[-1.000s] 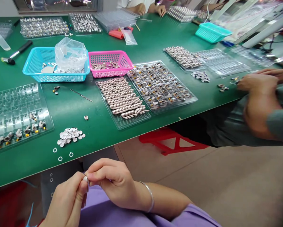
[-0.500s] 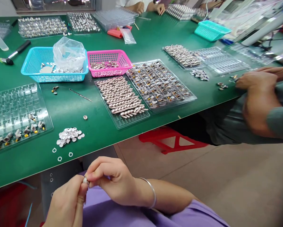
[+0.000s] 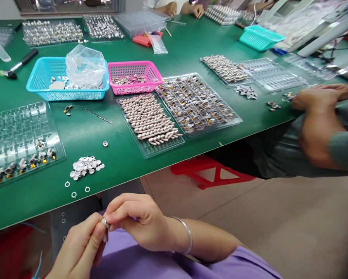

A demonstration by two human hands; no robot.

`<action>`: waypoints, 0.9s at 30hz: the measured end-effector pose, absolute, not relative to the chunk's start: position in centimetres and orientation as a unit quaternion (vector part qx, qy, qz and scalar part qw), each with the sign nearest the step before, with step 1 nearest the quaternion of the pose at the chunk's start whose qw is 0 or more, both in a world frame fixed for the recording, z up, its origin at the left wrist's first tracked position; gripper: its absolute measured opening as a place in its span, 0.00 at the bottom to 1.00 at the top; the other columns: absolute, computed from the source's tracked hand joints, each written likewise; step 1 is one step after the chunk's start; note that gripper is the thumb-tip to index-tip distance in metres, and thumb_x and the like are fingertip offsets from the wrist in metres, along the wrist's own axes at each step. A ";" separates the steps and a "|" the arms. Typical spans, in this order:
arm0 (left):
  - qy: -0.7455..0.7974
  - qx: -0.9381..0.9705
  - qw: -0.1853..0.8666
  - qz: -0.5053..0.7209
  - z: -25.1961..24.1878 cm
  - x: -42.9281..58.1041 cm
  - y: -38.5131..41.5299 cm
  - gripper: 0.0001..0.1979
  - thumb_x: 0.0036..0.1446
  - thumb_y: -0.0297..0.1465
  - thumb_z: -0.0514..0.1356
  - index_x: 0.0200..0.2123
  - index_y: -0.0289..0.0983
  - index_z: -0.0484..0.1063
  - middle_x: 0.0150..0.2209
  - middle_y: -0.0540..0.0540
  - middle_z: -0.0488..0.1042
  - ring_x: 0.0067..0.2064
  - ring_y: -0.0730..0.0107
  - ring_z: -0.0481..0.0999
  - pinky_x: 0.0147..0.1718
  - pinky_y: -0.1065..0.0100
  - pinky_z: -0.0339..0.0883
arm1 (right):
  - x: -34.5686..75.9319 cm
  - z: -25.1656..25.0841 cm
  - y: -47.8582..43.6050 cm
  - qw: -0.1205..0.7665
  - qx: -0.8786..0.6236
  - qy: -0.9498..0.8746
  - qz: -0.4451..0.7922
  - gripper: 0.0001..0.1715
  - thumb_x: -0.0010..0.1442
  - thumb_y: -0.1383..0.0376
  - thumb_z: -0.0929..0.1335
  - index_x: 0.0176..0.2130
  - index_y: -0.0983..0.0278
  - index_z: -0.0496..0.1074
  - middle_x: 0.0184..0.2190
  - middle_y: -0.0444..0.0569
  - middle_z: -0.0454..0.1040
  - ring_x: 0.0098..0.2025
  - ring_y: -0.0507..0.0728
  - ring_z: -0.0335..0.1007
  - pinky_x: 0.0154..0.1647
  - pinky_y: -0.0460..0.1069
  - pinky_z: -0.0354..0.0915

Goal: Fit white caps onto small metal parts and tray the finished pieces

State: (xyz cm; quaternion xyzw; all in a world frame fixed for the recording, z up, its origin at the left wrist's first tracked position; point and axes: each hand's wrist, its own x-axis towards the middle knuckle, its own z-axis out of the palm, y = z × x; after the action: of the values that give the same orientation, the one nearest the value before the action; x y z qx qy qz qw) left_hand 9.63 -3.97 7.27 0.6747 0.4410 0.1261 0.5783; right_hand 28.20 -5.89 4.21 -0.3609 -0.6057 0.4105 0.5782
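Both my hands meet in my lap, below the front edge of the green table (image 3: 110, 128). My left hand (image 3: 79, 248) and my right hand (image 3: 133, 221) pinch one small pale metal part (image 3: 105, 222) between their fingertips. A silver bangle circles my right wrist. Nearest on the table lie a heap of small white discs (image 3: 85, 166) and three loose white rings (image 3: 74, 194). A clear tray (image 3: 17, 131) at the left holds a few assembled pieces in its front rows.
A tray of pinkish parts (image 3: 149, 118) and a tray of metal pieces (image 3: 195, 102) lie mid-table behind a pink basket (image 3: 134, 77) and a blue basket (image 3: 57, 79) with a plastic bag. A thin needle tool (image 3: 100, 116) lies nearby. Another person's hands (image 3: 319, 100) work at the right. A red stool (image 3: 211, 172) stands underneath.
My hands stay pinched together on the small part; my left thumb and fingers have shifted slightly around it. The person at the right has moved their hands a little.
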 end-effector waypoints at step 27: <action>0.455 0.656 0.580 0.160 7.8 10.2 -4.4 0.21 0.66 0.44 0.50 0.23 0.40 0.63 0.19 0.54 0.65 0.21 0.74 0.65 0.24 0.74 0.61 | 28.0 3.7 -6.6 0.597 -0.362 -0.659 0.280 0.12 0.62 0.78 0.65 0.39 0.68 0.75 0.38 0.54 0.79 0.39 0.51 0.77 0.43 0.43 0.75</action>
State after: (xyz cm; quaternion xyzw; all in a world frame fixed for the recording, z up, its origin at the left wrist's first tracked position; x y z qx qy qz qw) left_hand 10.21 -4.40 7.75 0.6562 0.4553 0.1600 0.5802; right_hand 28.05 -6.62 3.73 -0.3623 -0.6587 0.2796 0.5972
